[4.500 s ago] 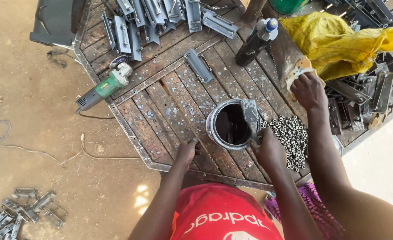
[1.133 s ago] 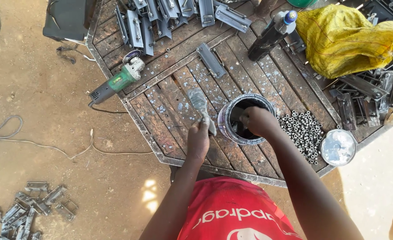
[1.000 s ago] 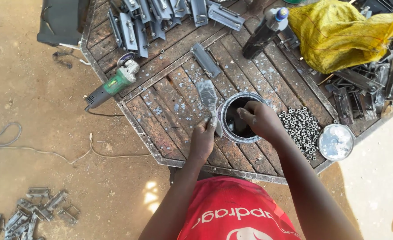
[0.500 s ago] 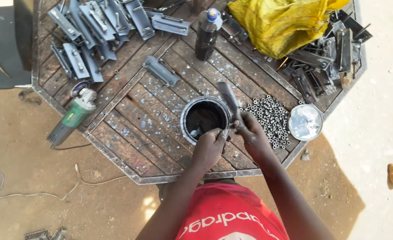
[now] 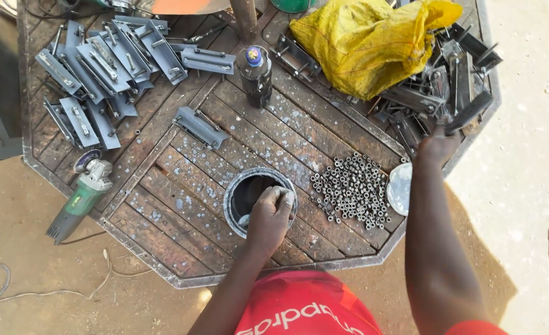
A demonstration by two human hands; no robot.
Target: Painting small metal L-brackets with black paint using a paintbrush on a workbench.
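our left hand (image 5: pixel 269 214) rests on the rim of the one open can (image 5: pixel 237 195) at table centre, fingers curled over a pale object inside. our right hand (image 5: pixel 437 144), at 3 o'clock from the can, grips one dark metal piece (image 5: pixel 467 115) beside one heap of nuts (image 5: pixel 352 189).

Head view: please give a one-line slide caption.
Left hand grips paint can rim; right hand reaches metal parts.

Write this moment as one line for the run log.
left hand: on rim of paint can | right hand: grasping metal piece in pile | nuts: heap between | bottle: upright
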